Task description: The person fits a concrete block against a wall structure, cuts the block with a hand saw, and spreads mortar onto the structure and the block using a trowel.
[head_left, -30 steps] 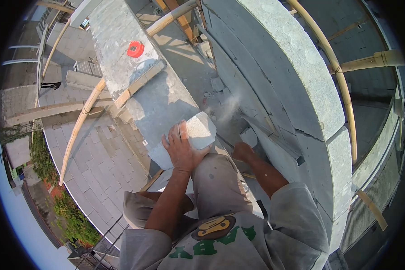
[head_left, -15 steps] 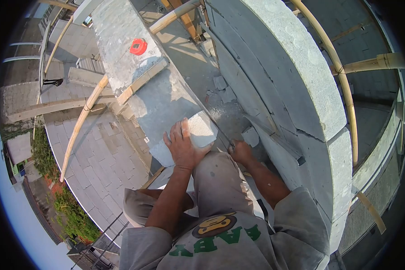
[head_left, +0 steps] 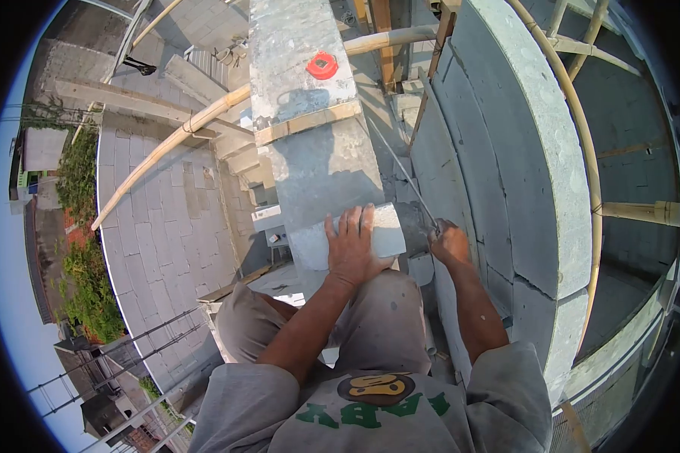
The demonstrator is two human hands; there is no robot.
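Observation:
A pale block (head_left: 387, 231) lies across the long grey plank (head_left: 332, 162), beside my knee. My left hand (head_left: 351, 245) rests on top of the block with its fingers spread, pressing on it. To the right, my right hand (head_left: 449, 242) is closed round the end of a long thin tool (head_left: 402, 169), whose shaft runs up and left toward the plank's edge. What the tool's handle looks like is hidden in the fist. Farther up the plank sits a red round object (head_left: 322, 66), beyond a wooden strip (head_left: 310, 122) laid across it.
A curved grey block wall (head_left: 536, 113) rises on the right, with bamboo poles (head_left: 582, 143) outside it. Another bamboo pole (head_left: 166, 147) crosses at the left, above a lower block wall (head_left: 155, 234). Between plank and right wall is a deep gap with broken pieces.
The view has turned, so the plank stands more upright in it. The long thin tool now shows clearly, stretching up from my right hand. My left hand has stayed on the block.

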